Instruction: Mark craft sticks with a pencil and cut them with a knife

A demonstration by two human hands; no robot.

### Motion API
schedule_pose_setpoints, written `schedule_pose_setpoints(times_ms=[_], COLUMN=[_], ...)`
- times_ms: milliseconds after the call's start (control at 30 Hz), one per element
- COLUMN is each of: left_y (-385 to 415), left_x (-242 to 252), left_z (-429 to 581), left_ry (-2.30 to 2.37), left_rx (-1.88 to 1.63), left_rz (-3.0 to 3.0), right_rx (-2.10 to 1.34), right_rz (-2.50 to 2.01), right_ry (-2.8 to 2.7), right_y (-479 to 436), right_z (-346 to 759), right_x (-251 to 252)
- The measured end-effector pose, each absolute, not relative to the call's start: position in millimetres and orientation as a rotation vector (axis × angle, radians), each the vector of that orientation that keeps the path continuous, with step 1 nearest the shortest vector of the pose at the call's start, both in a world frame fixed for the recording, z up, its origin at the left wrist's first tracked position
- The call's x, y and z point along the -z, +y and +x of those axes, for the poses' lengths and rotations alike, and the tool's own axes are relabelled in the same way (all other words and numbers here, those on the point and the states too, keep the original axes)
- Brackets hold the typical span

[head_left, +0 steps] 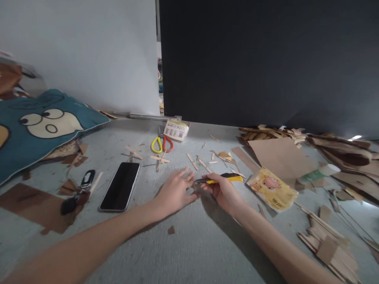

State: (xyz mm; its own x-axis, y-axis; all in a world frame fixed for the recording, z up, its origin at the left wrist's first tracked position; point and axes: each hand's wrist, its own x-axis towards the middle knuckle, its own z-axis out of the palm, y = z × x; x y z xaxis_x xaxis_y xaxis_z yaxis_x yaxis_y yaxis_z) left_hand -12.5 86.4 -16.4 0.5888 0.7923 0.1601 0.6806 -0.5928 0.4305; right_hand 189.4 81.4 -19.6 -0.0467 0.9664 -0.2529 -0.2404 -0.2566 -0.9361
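Observation:
My right hand (226,193) is closed around a yellow and black utility knife (238,178), its front end pointing left. My left hand (175,189) rests low over the tabletop beside the knife's tip. Its thumb and fingers curl in around a small piece that I cannot make out. Behind the hands lie thin wooden sticks (192,161), loose and in cut bits. One small crossed bundle of sticks (160,159) sits a little left of them. Scissors (162,144) with one yellow and one red handle lie farther back.
A phone (120,187) and a key fob (69,205) lie to the left, near a blue cushion (53,122). A tissue pack (176,130) stands behind the scissors. Rightward are a yellow pack (272,189), cardboard (281,157), a green-white roll (318,173) and stacked sticks (325,240).

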Motion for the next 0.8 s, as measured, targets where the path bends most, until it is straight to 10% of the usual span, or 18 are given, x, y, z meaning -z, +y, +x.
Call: schedule_pose_setpoints(times_ms=[800], left_y=[87], left_x=[21], left_z=[-16], left_ry=[1.173], left_rx=[-0.550], left_rz=[2.455], right_rx=[-0.960], right_rz=[-1.168], right_ry=[-1.676], right_y=[65], right_z=[198], right_x=[21])
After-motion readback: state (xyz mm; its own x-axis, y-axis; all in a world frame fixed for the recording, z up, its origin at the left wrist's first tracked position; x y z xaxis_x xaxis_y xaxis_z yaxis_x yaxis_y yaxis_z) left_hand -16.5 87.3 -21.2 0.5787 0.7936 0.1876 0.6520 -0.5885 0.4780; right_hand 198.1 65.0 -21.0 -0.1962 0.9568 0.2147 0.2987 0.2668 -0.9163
